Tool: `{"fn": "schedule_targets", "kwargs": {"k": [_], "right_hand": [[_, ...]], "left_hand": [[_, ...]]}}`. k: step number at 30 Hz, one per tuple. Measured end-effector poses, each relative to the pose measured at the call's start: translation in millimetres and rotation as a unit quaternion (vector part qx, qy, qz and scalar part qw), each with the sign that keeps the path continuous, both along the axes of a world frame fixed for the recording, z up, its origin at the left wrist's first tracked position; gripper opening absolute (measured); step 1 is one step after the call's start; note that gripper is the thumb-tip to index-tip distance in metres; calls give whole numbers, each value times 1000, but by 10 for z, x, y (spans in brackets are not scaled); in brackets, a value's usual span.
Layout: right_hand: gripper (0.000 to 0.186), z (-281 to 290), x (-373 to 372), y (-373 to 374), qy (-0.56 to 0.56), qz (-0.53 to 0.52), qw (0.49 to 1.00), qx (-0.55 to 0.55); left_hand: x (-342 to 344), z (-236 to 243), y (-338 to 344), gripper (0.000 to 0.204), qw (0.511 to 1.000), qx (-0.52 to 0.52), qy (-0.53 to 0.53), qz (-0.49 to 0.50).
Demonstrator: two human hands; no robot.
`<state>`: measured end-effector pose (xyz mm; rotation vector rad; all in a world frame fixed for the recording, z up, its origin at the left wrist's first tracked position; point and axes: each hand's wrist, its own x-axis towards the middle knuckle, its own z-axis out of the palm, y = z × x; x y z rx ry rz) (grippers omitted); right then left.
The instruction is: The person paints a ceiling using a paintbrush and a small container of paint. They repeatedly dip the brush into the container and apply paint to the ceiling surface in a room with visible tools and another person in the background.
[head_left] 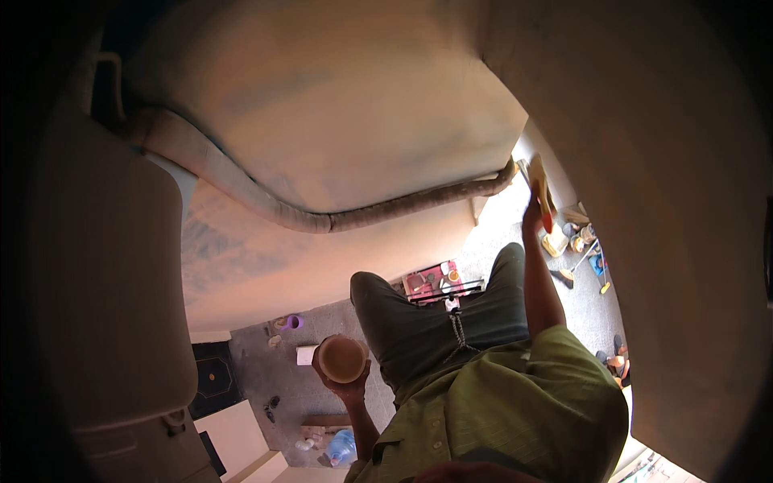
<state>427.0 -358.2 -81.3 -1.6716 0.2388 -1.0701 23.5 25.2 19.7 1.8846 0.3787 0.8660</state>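
My left hand (352,385) is wrapped round a round tub (341,359), held low to the left of my thigh; its inside looks pale brown. My right arm stretches forward and up to the right. At its end my right hand (533,211) is closed round a long, flat hand tool (539,173) with a pale tan upper part and a red bit near its lower end. The tool is beside the far end of the wall, where light comes in. Its exact kind is too small to tell.
A wrapped pipe (278,212) runs along the plastered wall (346,88) before me. A large pale casing (121,266) is close on the left. Far below my knees lies a pink tray (418,283) with several things. On the floor are a broom (566,277), buckets (576,241) and a blue bottle (342,447).
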Motion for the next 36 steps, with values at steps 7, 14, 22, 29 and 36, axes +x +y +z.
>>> {"fn": "schedule_targets", "kwargs": {"k": [7,14,22,29,36], "right_hand": [[27,135,-1301,21,111,172,976,74],[31,1043,-1622,378,168,328,916,161],[26,1362,-1698,621,188,415,853,254],[24,1357,-1802,805,211,399,810,374],[28,1468,-1864,875,222,450,803,322]], "left_hand": [[726,-12,-280,92,996,13,29,-81],[1279,320,-784,86,982,-11,75,-173],[1470,-153,-1021,92,980,-20,27,-198],[1341,-88,-1032,90,976,-44,35,-209],[1302,-29,-1017,88,973,-65,38,-220]]}}
